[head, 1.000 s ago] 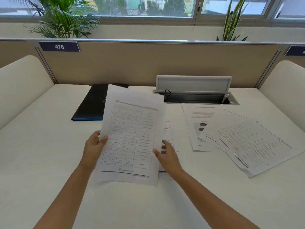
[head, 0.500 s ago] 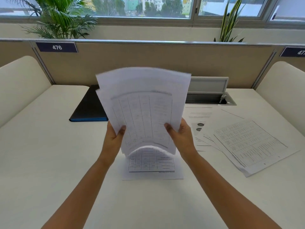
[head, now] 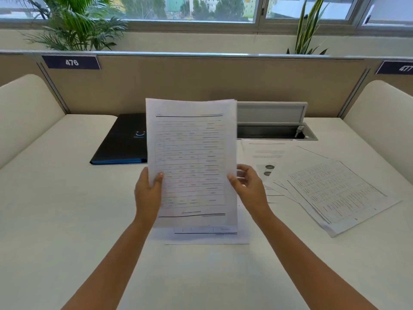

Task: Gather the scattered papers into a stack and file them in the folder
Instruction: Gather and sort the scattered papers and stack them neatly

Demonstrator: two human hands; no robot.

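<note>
A small stack of printed sheets [head: 191,157] stands upright above the desk's middle. My left hand [head: 148,191] grips its left edge and my right hand [head: 249,186] holds its right edge. Under the stack one sheet [head: 207,237] lies flat on the desk, mostly hidden. Several more papers [head: 330,193] lie fanned out to the right. The black folder [head: 123,142] with a blue edge lies shut at the back left, partly behind the held stack.
An open cable tray [head: 272,130] with a raised lid sits at the back, right of centre. A beige partition [head: 201,83] closes the desk's far side, and cream side panels [head: 26,108] stand at left and right.
One second ago one sheet was held low over the desk. Both hands then raised the sheets; they were curved and spread, and now stand squared and upright together.
</note>
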